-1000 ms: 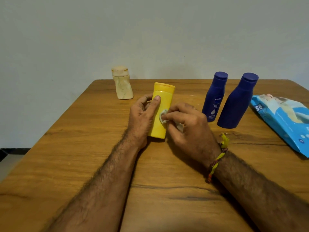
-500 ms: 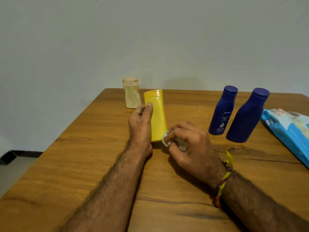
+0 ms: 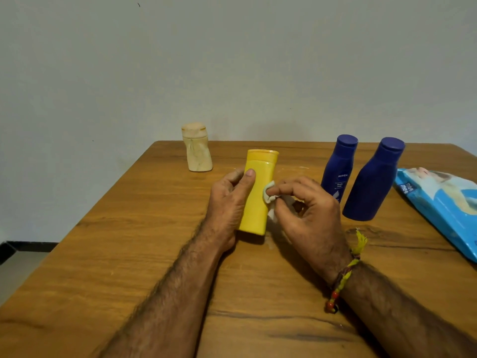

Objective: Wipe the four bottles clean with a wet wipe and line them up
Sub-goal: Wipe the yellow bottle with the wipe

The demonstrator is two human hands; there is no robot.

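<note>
the left hand (image 3: 227, 200) still grips the yellow bottle (image 3: 258, 195) upright on the desk (image 3: 129, 254), and the right hand (image 3: 307, 210), pinching the wipe (image 3: 269, 193), has climbed from the base to mid-body, so this bottle's wiping seems unfinished.

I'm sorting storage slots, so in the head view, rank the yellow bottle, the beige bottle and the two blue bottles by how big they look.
1. Yellow bottle and plain blue bottle: too alike to rank; the yellow sits nearer the camera.
2. Labelled blue bottle: slightly smaller, slightly farther back.
3. Beige bottle: smallest, but also farthest.
</note>
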